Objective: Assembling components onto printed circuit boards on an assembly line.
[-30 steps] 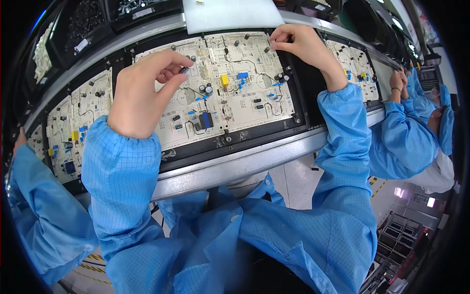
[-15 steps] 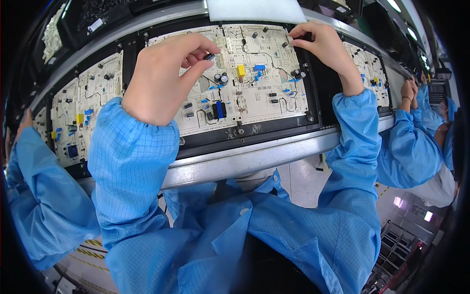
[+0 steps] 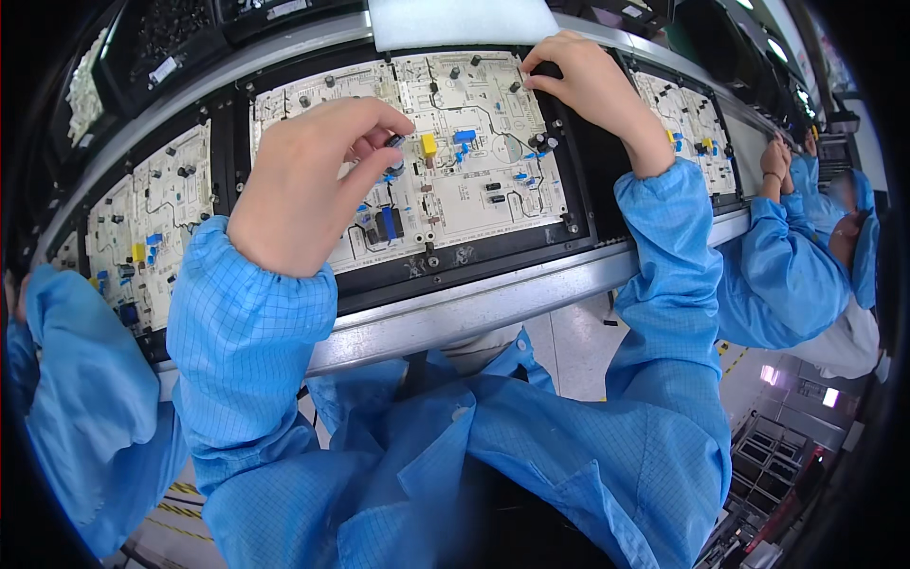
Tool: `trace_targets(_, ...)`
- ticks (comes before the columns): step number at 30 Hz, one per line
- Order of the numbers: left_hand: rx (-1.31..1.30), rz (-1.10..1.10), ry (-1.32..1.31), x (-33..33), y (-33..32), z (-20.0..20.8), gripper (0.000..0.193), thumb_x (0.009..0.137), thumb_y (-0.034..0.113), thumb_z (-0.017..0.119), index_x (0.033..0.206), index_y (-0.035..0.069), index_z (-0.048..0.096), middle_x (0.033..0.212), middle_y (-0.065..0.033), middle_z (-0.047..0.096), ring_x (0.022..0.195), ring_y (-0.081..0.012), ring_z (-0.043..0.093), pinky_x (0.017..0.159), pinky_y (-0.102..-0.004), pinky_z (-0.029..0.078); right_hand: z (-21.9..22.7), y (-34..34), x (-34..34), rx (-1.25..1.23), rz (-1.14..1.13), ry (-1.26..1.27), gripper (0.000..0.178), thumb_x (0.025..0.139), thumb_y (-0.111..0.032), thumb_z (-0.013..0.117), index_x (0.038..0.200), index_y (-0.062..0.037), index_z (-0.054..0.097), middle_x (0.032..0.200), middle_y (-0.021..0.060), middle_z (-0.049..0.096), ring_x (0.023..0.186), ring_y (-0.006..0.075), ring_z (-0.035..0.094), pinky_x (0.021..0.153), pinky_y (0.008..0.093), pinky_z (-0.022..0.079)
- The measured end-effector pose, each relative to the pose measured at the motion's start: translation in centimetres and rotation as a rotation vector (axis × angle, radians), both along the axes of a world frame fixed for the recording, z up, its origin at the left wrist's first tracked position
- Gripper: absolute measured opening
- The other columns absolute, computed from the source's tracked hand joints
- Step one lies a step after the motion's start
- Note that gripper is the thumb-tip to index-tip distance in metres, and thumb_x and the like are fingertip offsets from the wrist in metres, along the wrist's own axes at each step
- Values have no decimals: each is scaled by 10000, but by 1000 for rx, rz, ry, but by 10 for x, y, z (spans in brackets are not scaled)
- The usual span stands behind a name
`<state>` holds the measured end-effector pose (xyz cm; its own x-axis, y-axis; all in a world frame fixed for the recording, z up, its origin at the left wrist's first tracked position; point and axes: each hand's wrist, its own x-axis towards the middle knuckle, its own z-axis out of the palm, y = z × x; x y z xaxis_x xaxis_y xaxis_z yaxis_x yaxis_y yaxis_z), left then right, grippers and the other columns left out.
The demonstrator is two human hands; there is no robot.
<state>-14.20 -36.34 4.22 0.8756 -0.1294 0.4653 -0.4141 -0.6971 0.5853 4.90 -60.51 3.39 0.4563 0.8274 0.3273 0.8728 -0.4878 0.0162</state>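
Note:
A white circuit board lies in a black frame in front of me, fitted with small electronic parts. My left hand is over its left half, thumb and fingers pinching a small black cylindrical capacitor just above the board. Right of those fingertips stand a yellow block component and a blue one. A dark blue component sits below the hand. My right hand is at the board's far right corner, thumb and forefinger drawn together; I cannot make out anything between them.
Similar boards lie to the left and right. A metal rail runs along the near side. Beyond the boards are a white foam sheet and black bins of parts. Co-workers in blue sleeves stand on both sides.
My left hand, still holding the capacitor, has moved right and nearer to me over the board, covering the cylindrical capacitors there. My right hand stays near the far right corner. The whole view has shifted slightly.

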Motion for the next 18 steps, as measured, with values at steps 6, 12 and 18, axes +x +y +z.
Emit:
trace_targets(6,-23,-61,86,-4,-12,-1,170,761,24,629,923,28,579,770,-111,588,693,-224,606,611,-299,498,2,0,8,0,65,85,150,740,-122,659,856,-26,655,836,106,632,816,264,578,733,337,454)
trace_targets(12,-77,-120,139,-6,-34,-6,153,759,25,618,906,20,576,779,-126,580,705,-256,591,622,-327,486,1,0,8,9,29,144,143,738,-116,661,853,-31,659,828,101,635,805,257,585,720,330,456)
trace_targets(18,-89,-186,262,-1,-70,-21,134,754,36,614,879,18,568,808,-133,589,736,-300,577,678,-366,466,18,11,24,-84,127,218,168,759,-133,623,866,-8,657,790,124,652,658,228,608,617,315,475)
